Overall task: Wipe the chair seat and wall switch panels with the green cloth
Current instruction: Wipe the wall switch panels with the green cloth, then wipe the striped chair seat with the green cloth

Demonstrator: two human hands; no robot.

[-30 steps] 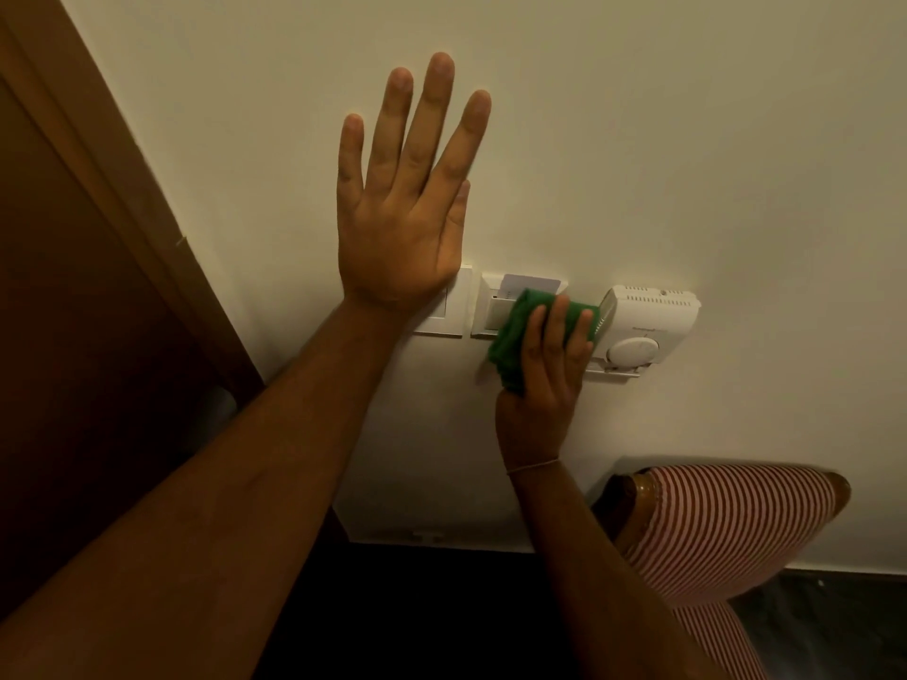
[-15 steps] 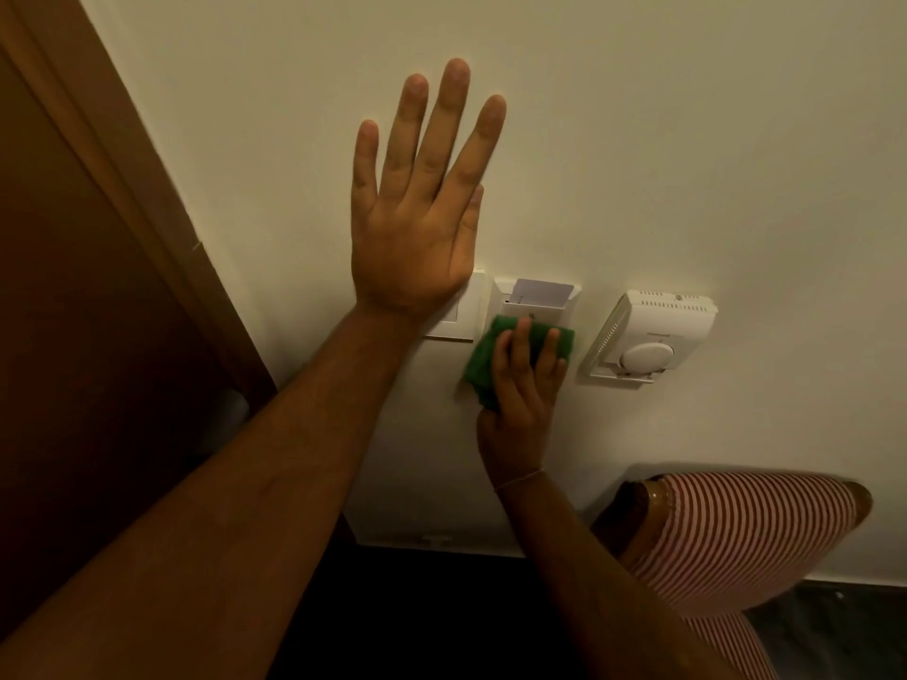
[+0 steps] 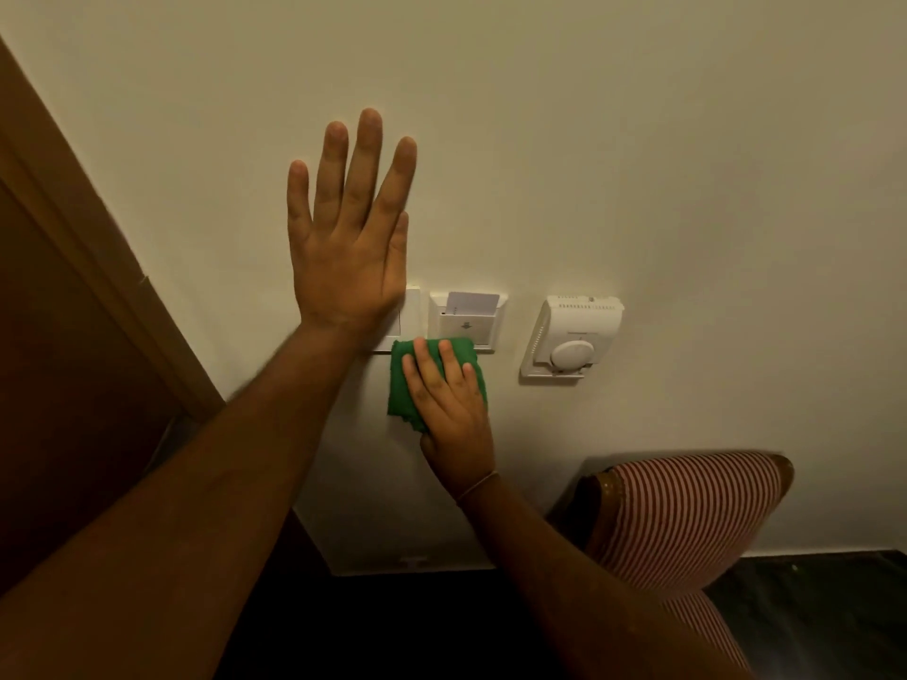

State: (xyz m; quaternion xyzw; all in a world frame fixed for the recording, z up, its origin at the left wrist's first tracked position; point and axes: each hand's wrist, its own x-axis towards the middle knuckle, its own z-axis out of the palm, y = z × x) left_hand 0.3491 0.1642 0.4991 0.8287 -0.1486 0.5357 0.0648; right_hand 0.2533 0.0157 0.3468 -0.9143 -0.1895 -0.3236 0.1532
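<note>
My right hand (image 3: 449, 400) presses the green cloth (image 3: 403, 385) flat against the wall, over the lower edge of the key-card switch panel (image 3: 466, 321), which holds a white card. My left hand (image 3: 348, 238) lies flat on the wall with fingers spread, its heel covering most of the left switch panel (image 3: 410, 311). A white thermostat (image 3: 572, 338) with a round dial is mounted to the right, apart from the cloth. The chair (image 3: 687, 512), striped red and white with a wooden frame, stands at the lower right against the wall.
A brown wooden door frame (image 3: 98, 247) runs diagonally along the left. The cream wall (image 3: 638, 139) fills the upper view. A dark floor (image 3: 810, 615) shows beside the chair at the bottom right.
My right hand has slid the green cloth left and down, from beside the thermostat to the bottom edge of the card panel. My left hand has stayed flat on the wall.
</note>
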